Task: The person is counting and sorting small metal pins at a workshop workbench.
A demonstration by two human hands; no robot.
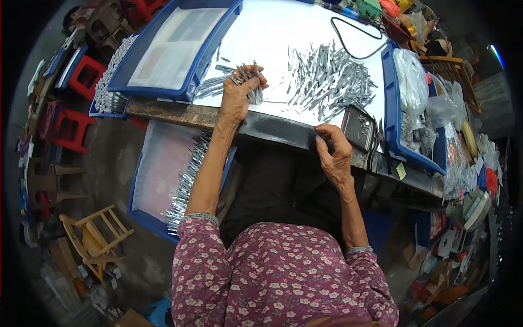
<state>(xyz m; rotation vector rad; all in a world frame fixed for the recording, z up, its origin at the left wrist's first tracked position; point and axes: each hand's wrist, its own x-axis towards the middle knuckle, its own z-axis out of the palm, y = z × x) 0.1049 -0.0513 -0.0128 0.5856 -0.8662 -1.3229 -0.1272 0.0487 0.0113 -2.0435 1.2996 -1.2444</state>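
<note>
My left hand (239, 95) is closed round several thin grey metal strips (254, 97) above the white tabletop. Beside it, more of the same strips lie in a small bunch (211, 87) next to a blue tray (152, 94). A big loose pile of metal strips (329, 79) spreads over the white surface to the right. My right hand (336, 152) is at the table's front edge, thumb and forefinger curled toward each other; whatever is between them is too small to make out. Just right of it sits a dark case (358, 126) with small metal pieces on it.
Dark-handled pliers (374, 152) lie beside the case. A blue bin (395, 133) with plastic bags stands at the right. Below the table at left, another blue tray (143, 212) holds metal pieces. A black cable (340, 38) loops at the back. Red stools (71, 131) stand left.
</note>
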